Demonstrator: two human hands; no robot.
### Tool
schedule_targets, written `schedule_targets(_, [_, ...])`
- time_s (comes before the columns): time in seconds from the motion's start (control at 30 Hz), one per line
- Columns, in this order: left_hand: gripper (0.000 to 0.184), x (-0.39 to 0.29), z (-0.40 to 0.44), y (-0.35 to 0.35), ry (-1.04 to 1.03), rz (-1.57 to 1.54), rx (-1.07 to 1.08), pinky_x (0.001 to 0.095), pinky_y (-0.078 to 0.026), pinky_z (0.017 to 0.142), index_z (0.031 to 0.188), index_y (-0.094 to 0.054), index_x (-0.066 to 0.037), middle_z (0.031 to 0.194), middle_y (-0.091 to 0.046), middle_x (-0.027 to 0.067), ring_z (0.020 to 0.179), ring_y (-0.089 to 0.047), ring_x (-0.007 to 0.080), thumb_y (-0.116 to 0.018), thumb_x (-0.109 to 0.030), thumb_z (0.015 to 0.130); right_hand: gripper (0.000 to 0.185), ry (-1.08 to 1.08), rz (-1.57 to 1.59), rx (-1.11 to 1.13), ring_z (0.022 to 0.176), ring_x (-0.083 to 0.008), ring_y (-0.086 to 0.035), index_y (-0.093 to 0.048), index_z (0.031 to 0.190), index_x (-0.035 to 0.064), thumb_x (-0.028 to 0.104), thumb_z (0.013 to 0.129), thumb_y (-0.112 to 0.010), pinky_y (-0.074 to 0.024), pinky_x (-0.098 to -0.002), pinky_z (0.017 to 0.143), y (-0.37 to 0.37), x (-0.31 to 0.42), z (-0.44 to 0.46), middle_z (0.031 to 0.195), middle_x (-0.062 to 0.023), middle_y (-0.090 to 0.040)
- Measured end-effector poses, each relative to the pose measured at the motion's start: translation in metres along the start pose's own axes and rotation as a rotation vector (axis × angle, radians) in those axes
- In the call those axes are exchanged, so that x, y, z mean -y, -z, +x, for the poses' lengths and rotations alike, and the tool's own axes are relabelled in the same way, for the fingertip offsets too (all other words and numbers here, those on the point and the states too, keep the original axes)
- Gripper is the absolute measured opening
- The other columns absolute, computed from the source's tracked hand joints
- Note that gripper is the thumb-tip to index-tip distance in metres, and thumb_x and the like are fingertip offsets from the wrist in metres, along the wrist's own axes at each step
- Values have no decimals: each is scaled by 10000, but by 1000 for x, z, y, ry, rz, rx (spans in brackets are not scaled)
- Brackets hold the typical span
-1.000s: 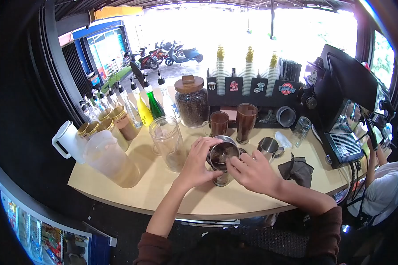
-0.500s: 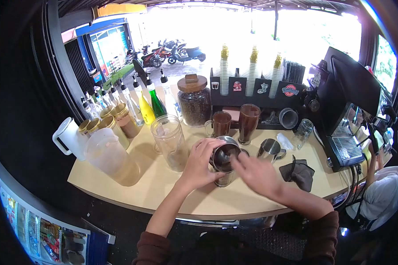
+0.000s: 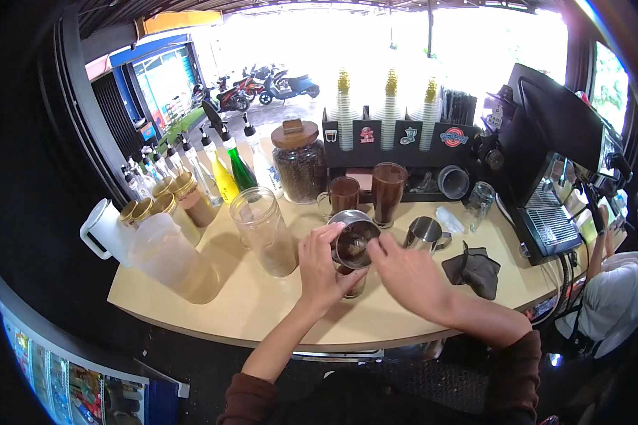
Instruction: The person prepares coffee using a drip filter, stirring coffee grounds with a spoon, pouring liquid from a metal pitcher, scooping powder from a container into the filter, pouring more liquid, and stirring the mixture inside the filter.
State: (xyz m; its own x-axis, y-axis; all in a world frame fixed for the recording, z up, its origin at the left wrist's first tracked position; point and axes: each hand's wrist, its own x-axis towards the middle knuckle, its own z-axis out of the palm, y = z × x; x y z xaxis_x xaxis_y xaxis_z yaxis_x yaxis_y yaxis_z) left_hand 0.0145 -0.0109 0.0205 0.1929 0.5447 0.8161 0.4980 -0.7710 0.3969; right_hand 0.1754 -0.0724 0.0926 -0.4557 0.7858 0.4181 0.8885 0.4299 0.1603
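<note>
My left hand (image 3: 323,268) is wrapped round the side of a round metal cup (image 3: 355,244) with dark contents, tilted toward me. Beneath it, a glass (image 3: 354,283) shows in part. My right hand (image 3: 409,277) is closed at the cup's right rim; whatever its fingers pinch is hidden. Behind the cup stand a glass mug of brown drink (image 3: 344,195) and a taller glass of brown drink (image 3: 388,193). Just right of my right fingers is a metal pitcher (image 3: 423,234). A clear ribbed jar (image 3: 266,234) stands to the left of my left hand.
A plastic jug (image 3: 170,258), a white pitcher (image 3: 108,232) and pump bottles (image 3: 239,168) stand left. Behind are a coffee bean jar (image 3: 299,166) and a cup rack (image 3: 397,145). A dark cloth (image 3: 473,270) and an espresso machine (image 3: 546,212) are right, near another person (image 3: 609,297).
My right hand has shifted about the cup's rim, blurred half a second ago and sharper now. My left hand keeps its hold on the cup. The whole view has shifted slightly.
</note>
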Motion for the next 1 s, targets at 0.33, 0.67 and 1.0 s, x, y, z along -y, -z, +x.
schedule_targets(0.33, [881, -5, 0, -2, 96, -54, 37, 425, -351, 947, 1266, -426, -72, 1221, -515, 114, 1136, -497, 298, -872, -161, 511, 238, -34, 64, -7, 592, -254, -659, -484, 1022, -20, 58, 806, -549, -526, -354, 475, -1, -7, 1, 915, -136, -529])
schedule_targets(0.67, [854, 2, 0, -2, -3, -129, 25, 436, -347, 976, 1275, -418, -53, 1224, -505, 139, 1137, -486, 335, -855, -143, 547, 376, 99, 65, 40, 605, -273, -632, -477, 1122, -41, 17, 757, -550, -504, -369, 484, -6, 0, -5, 935, -147, -507])
schedule_targets(1.0, [812, 0, 3, 9, 169, -207, 82, 412, -379, 976, 1241, -470, -71, 1183, -534, 109, 1133, -488, 314, -868, -175, 541, 268, 21, 77, -38, 605, -285, -616, -493, 1030, -9, 34, 774, -563, -478, -383, 481, 0, -11, 2, 876, -129, -490])
